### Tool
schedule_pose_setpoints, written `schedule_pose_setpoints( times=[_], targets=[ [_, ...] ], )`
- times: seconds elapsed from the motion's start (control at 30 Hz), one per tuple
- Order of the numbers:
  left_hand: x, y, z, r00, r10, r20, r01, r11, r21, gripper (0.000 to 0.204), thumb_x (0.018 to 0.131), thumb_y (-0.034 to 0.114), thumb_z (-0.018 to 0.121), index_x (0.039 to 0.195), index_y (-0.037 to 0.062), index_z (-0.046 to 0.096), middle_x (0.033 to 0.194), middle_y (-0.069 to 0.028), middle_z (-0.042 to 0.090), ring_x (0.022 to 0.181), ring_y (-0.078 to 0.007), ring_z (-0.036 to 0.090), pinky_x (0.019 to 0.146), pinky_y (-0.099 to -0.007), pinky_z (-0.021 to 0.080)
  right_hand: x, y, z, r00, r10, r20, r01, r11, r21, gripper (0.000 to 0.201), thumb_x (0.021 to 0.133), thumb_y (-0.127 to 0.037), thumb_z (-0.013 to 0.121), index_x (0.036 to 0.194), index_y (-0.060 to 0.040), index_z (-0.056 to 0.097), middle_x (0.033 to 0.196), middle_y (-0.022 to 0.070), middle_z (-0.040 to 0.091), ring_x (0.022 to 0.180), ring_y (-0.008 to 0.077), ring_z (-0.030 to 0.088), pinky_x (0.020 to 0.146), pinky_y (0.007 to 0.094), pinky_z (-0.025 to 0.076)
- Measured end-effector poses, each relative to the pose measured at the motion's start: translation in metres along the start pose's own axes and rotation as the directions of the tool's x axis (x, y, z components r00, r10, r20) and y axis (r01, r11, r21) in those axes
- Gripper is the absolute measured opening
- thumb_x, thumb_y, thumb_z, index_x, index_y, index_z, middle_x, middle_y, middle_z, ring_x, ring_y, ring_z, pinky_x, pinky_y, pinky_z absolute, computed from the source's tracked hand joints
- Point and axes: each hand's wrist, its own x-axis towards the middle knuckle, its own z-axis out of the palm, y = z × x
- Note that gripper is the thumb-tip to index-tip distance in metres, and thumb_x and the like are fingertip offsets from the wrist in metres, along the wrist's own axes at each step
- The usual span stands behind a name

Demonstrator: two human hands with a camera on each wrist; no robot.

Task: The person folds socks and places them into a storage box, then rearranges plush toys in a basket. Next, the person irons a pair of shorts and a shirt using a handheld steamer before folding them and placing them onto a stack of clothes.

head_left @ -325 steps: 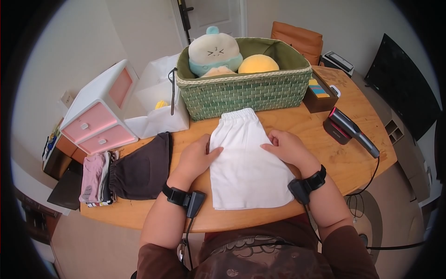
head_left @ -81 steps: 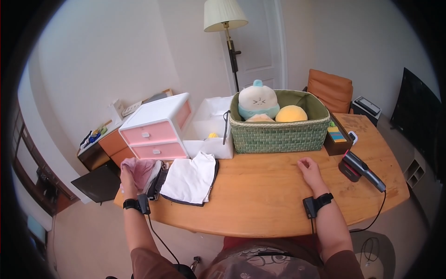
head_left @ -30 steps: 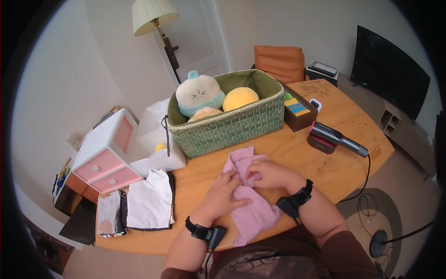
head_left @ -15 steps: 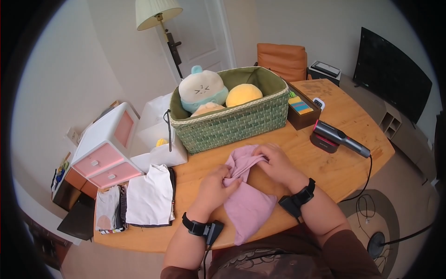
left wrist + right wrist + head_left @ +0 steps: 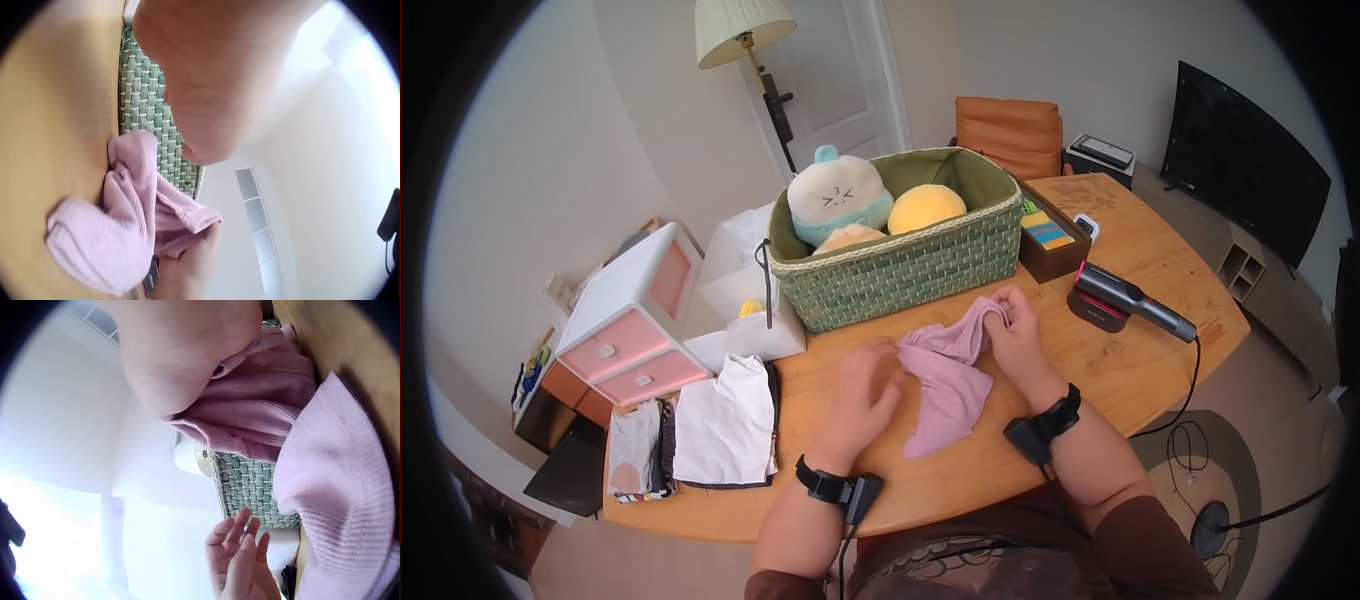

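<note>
A pink ribbed garment point(image 5: 948, 385) lies crumpled before me on the wooden table, its upper edge lifted on the right. My right hand point(image 5: 1022, 342) pinches that raised edge between thumb and fingers, which the left wrist view shows from the side. My left hand point(image 5: 860, 395) is held just left of the cloth, its fingers loosely bent. In the right wrist view a gap separates the left hand point(image 5: 240, 559) from the garment point(image 5: 337, 487). Folded white shorts point(image 5: 722, 420) lie on dark clothing at the left, beside a stack of folded clothes point(image 5: 636, 445).
A green woven basket point(image 5: 900, 275) with plush toys stands behind the garment. Left of it are a white bin point(image 5: 775, 335) and a pink-and-white drawer unit point(image 5: 635, 345). On the right sit a corded handheld appliance point(image 5: 1135, 298) and a brown box point(image 5: 1055, 258).
The pink garment has come from the left stack to the middle. Over the last second my right hand has raised its edge rightward, while my left hand has let go.
</note>
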Motion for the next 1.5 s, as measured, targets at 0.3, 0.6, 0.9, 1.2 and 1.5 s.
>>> schedule_pose_setpoints(
  times=[0.3, 0.6, 0.9, 1.2, 1.5],
  targets=[
    [-0.014, 0.03, 0.026, 0.861, 0.253, 0.442, -0.277, 0.961, -0.009, 0.07, 0.074, 0.006, 0.063, 0.142, 0.0089, 0.047, 0.131, -0.0155, 0.055, 0.113, -0.0331, 0.05, 0.102, -0.0406, 0.04, -0.003, 0.006, 0.003, 0.993, -0.102, 0.051, 0.108, 0.986, -0.13, 0.016, 0.093, 0.002, 0.054, 0.109, 0.0024, 0.053, 0.092, 0.0053, 0.063, 0.083, 0.0079, 0.059, 0.071, 0.0227, 0.048],
    [-0.01, 0.011, 0.018, 0.909, 0.162, 0.385, -0.17, 0.985, -0.015, 0.038, 0.067, 0.008, 0.068, 0.104, 0.0074, 0.064, 0.095, -0.0138, 0.055, 0.094, -0.0354, 0.054, 0.085, -0.0405, 0.045, 0.006, 0.012, -0.004, 0.981, -0.184, -0.07, 0.167, 0.967, -0.194, 0.016, 0.097, -0.002, 0.05, 0.112, 0.0017, 0.056, 0.096, 0.0041, 0.062, 0.088, 0.0102, 0.058, 0.078, 0.0241, 0.048],
    [0.003, 0.014, -0.01, 0.957, -0.288, 0.022, 0.224, 0.693, -0.686, 0.032, 0.079, 0.001, 0.068, 0.107, 0.0077, 0.054, 0.103, -0.0086, 0.058, 0.097, -0.02, 0.057, 0.088, -0.0342, 0.049, 0.029, 0.005, -0.037, 0.906, -0.29, -0.308, 0.263, 0.957, -0.126, 0.015, 0.103, -0.009, 0.045, 0.106, 0.0006, 0.056, 0.093, 0.0012, 0.059, 0.085, 0.0079, 0.055, 0.077, 0.0228, 0.046],
    [0.006, 0.026, -0.026, 0.941, -0.332, -0.069, 0.104, 0.475, -0.874, 0.021, 0.085, -0.004, 0.058, 0.1, 0.0087, 0.05, 0.093, 0.0002, 0.051, 0.084, -0.0107, 0.052, 0.073, -0.0237, 0.045, 0.02, -0.022, -0.044, 0.848, -0.428, -0.314, 0.418, 0.903, -0.102, 0.026, 0.103, -0.026, 0.049, 0.103, -0.0007, 0.056, 0.084, 0.0029, 0.055, 0.075, 0.0086, 0.051, 0.069, 0.0226, 0.042],
    [0.002, -0.001, -0.026, 0.945, -0.325, 0.03, 0.237, 0.622, -0.747, 0.024, 0.083, 0.0, 0.069, 0.091, 0.0094, 0.049, 0.083, -0.0009, 0.049, 0.076, -0.0093, 0.049, 0.068, -0.0206, 0.041, 0.028, -0.022, -0.063, 0.824, -0.407, -0.394, 0.476, 0.874, 0.093, 0.027, 0.097, -0.029, 0.053, 0.104, -0.0027, 0.054, 0.082, 0.0044, 0.055, 0.074, 0.0121, 0.052, 0.073, 0.0258, 0.046]
  ],
)
